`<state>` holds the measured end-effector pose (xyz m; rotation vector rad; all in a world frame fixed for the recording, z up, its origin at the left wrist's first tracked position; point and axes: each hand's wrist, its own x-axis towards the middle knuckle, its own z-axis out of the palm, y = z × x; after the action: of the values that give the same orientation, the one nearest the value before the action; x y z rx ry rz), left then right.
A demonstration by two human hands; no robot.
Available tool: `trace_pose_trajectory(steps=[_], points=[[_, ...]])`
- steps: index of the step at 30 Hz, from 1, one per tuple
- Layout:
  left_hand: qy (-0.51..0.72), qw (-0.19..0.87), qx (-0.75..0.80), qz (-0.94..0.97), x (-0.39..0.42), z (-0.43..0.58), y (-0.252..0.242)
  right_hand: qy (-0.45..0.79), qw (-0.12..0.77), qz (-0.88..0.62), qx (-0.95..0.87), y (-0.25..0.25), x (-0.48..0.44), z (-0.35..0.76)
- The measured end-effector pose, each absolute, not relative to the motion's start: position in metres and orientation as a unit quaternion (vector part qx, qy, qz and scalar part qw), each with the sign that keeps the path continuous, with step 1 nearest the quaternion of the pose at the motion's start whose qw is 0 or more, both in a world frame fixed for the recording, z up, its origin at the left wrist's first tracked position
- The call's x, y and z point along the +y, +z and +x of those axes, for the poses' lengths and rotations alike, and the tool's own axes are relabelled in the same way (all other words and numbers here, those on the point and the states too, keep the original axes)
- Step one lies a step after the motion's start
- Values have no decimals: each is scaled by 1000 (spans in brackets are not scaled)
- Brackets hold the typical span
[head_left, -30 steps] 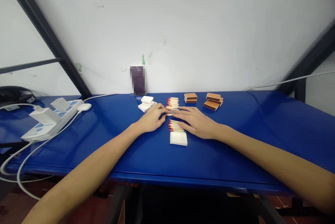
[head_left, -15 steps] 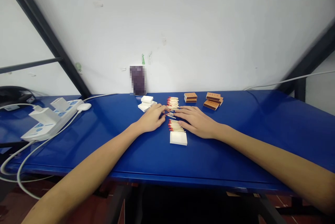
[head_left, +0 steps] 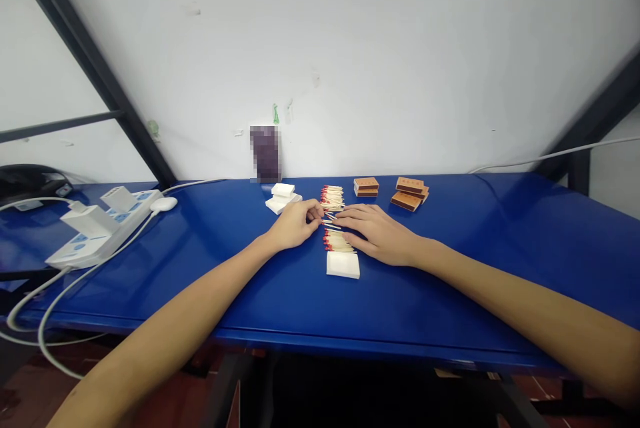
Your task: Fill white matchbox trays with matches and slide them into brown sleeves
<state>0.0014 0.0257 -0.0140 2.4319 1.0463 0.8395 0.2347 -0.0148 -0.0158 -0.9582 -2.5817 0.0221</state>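
At the middle of the blue table [head_left: 280, 295], I have the left hand [head_left: 300, 223] with thumb and fingertips drawn nearly together beside the red heads of a few loose matches [head_left: 331, 225]; from my view I cannot tell whether a stick is pinched between them. Opposite, I have the right hand [head_left: 377, 233] palm down, fingers extended and slightly spread, clasping nothing that I can see, its fingertips near the plain ends of those matches. Just beyond the loose ones I see a thicker pile of matches [head_left: 332, 197], and on the near side a row of matches [head_left: 338, 241] lies by the right thumb, heads to the left. A white tray [head_left: 343, 265] sits right before that row. Past the left hand are stacked white trays [head_left: 283, 191]; past the right, a pair of brown matchboxes [head_left: 367, 186] and, farther right, a looser stack of matchboxes [head_left: 410, 186]. Well off to the left I see a white power strip [head_left: 83, 249], with a pale wall [head_left: 380, 48] behind everything.
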Motion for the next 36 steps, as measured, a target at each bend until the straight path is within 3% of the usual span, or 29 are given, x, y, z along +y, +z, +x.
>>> trace_pose_trajectory(steps=[11,22,36], points=[[294,118,378,870,20,1,-12,-5,209,-324,-923,-16,-15,235],[288,151,352,878,21,1,-14,20,198,-348,-916,-17,-13,236],[241,59,400,883,23,-3,-17,-7,186,-374,-908,-14,-16,234]])
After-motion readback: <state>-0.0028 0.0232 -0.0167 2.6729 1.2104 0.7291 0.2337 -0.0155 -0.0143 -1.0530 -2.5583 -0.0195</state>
